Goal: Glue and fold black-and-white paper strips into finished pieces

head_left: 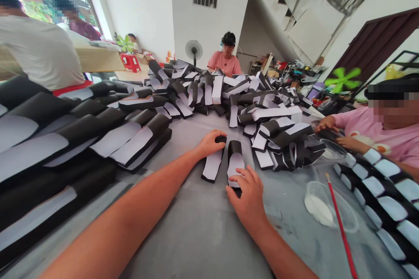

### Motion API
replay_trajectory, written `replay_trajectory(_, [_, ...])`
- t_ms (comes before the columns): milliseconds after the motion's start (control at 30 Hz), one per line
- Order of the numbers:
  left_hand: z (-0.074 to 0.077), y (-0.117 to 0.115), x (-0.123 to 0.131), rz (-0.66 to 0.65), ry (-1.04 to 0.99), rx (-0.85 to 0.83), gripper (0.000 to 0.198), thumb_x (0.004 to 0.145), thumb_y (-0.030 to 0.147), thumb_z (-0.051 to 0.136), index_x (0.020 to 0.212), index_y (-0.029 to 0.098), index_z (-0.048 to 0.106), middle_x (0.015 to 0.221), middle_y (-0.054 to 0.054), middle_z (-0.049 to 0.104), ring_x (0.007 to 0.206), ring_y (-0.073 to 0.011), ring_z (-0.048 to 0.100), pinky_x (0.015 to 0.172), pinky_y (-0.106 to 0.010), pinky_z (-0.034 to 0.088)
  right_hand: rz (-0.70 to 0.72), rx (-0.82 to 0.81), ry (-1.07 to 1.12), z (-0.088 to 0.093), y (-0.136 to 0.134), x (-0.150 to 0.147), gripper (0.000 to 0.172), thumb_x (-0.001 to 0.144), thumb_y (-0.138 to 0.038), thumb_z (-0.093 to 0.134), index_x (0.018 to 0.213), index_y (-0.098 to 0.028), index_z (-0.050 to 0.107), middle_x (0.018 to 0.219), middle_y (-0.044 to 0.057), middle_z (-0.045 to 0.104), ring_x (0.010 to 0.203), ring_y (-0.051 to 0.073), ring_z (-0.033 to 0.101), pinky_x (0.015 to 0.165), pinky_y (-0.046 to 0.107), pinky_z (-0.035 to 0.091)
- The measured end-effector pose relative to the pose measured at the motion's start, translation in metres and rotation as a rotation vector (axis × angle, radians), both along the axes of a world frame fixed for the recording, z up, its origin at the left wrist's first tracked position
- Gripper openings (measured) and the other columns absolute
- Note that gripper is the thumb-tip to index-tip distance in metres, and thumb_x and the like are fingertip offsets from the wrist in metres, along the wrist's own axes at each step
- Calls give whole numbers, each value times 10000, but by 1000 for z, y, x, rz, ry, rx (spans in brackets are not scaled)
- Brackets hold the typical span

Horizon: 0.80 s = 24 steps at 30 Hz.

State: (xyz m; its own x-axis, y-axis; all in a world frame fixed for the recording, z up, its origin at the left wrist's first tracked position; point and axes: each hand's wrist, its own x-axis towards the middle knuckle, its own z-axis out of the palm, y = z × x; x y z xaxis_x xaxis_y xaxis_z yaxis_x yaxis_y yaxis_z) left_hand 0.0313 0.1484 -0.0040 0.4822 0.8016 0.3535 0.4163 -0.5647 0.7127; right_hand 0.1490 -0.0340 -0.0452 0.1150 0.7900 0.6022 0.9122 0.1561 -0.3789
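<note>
Two folded paper pieces, black at the far end and white toward me, lie side by side on the grey table. My left hand (211,143) is closed on the black far end of the left paper piece (212,165). The right paper piece (234,157) has its near end between the thumb and fingers of my right hand (248,191), the fingertips touching its white face. Part of that near end is hidden by the hand.
Stacks of black-and-white paper pieces (137,139) lie left; a loose heap (209,91) spreads across the back. At right are a red-handled brush (340,226), a clear plastic dish (352,222) with white paste, and rows of paper pieces (389,209). Other people sit around.
</note>
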Motion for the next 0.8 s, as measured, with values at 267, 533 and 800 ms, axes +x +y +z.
replay_trajectory(267, [0,0,0,-11,-4,-12,333,673,173,562,989,191,666,1087,-46,646,1076,-210,578,997,-357,437,8,-10,-13,0,1,2,138,719,-208,605,822,-243,689,1078,82,661,1201,336,474,943,531,387])
replay_trajectory(533, [-1,0,1,-19,-11,-6,326,673,166,568,984,188,667,1075,-43,642,1051,-202,585,989,-350,438,12,-31,21,-1,1,1,107,741,-216,584,767,-244,685,1081,76,662,1222,323,463,957,532,377])
replay_trajectory(800, [2,-3,2,67,-51,87,235,710,197,589,931,191,666,1060,-49,639,1076,-206,570,1020,-360,409,26,38,239,6,0,4,152,802,-252,520,692,-227,622,948,74,674,1078,257,552,955,475,394])
